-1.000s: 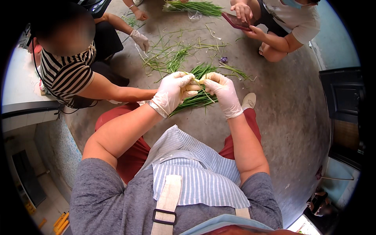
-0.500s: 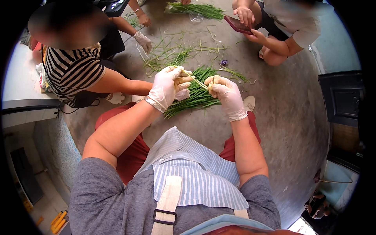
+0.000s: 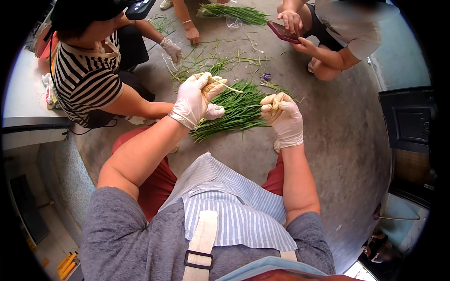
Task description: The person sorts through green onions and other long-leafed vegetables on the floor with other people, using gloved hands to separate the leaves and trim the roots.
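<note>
My left hand, in a white glove, is closed on a pale chive stalk whose free end points right. To its right, my right hand, also gloved, has its fingertips pinched together; what they hold, if anything, is too small to make out. The two hands are apart. Beneath and between them, a thick bunch of long green chives lies on the floor. The forearm of a person in a striped shirt runs behind my left wrist.
Loose chives and trimmings are scattered over the concrete floor beyond the bunch, near a small purple item. Another chive bundle lies farther off. At the far right a crouching person holds a dark red device. Another person's hand touches the floor.
My right hand has moved right and nearer to me, away from the stalk, which earlier stretched between both hands. My left hand keeps the stalk. A far person's hand has come to the trimmings.
</note>
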`<action>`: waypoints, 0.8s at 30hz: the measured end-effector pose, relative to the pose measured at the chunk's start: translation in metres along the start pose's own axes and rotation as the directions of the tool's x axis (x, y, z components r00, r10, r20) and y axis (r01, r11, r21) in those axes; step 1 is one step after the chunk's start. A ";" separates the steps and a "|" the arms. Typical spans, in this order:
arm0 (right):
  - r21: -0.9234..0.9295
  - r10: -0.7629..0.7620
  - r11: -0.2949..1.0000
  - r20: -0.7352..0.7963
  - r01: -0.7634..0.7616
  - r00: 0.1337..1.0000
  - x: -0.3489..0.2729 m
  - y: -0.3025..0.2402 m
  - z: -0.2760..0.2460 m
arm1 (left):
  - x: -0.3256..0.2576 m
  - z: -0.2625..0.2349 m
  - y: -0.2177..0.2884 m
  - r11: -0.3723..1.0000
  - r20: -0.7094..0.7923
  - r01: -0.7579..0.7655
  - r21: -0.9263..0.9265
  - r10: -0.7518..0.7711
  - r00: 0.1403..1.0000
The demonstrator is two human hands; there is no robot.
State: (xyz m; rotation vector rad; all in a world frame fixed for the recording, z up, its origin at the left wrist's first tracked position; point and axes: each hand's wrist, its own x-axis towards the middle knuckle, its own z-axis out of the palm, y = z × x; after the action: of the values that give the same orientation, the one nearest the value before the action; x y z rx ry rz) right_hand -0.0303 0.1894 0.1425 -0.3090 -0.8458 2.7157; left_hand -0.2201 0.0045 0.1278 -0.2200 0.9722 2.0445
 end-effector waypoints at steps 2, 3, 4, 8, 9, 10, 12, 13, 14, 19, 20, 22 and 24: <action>-0.033 -0.023 0.999 0.011 0.023 1.000 -0.001 -0.005 -0.004 | 0.002 -0.001 -0.001 1.000 -0.003 -0.002 -0.007 0.002 1.000; -0.048 -0.035 0.998 0.018 0.035 0.999 -0.002 -0.007 -0.006 | 0.003 0.000 -0.001 1.000 0.006 -0.006 0.017 0.006 1.000; -0.144 -0.048 0.988 -0.004 0.047 0.999 0.000 -0.006 -0.009 | 0.003 0.001 -0.002 0.999 0.016 -0.010 0.041 0.009 1.000; -0.617 -0.107 0.787 -0.152 -0.010 0.983 0.006 0.003 0.008 | 0.004 -0.005 -0.005 0.993 0.157 -0.057 0.104 0.040 0.987; -0.674 -0.146 0.739 -0.145 0.010 0.979 0.006 0.009 0.017 | 0.002 -0.001 -0.006 0.989 0.134 -0.050 0.139 0.031 0.990; -0.725 -0.185 0.688 -0.135 0.030 0.973 0.005 0.013 0.022 | -0.002 0.008 -0.006 0.983 0.112 -0.042 0.176 0.022 0.993; -0.808 -0.157 0.584 -0.016 0.080 0.987 0.007 0.016 0.014 | -0.008 0.021 -0.005 0.966 0.090 -0.039 0.255 0.016 0.996; -0.839 -0.121 0.540 0.000 0.066 0.993 0.009 0.017 0.011 | -0.010 0.025 -0.005 0.954 0.092 -0.044 0.297 0.017 0.996; -0.868 -0.083 0.494 0.014 0.053 0.996 0.009 0.017 0.009 | -0.011 0.027 -0.006 0.940 0.094 -0.049 0.338 0.018 0.995; -0.795 0.081 0.591 -0.111 -0.137 0.991 0.011 0.028 0.011 | -0.007 0.019 -0.015 0.941 0.152 -0.045 0.334 -0.006 0.988; -0.787 0.091 0.600 -0.112 -0.145 0.989 0.010 0.029 0.012 | -0.007 0.019 -0.016 0.939 0.150 -0.032 0.343 -0.021 0.988; -0.769 0.115 0.618 -0.116 -0.162 0.987 0.008 0.029 0.016 | -0.007 0.019 -0.017 0.932 0.148 0.006 0.362 -0.063 0.987; -0.746 0.159 0.635 -0.128 -0.200 0.979 0.008 0.028 0.016 | -0.009 0.020 -0.015 0.922 0.148 0.054 0.384 -0.119 0.982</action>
State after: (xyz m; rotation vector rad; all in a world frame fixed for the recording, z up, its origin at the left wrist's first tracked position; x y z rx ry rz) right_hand -0.0478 0.1615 0.1384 -0.6530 -2.0181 2.3285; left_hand -0.1989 0.0183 0.1377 0.1140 1.2035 1.7214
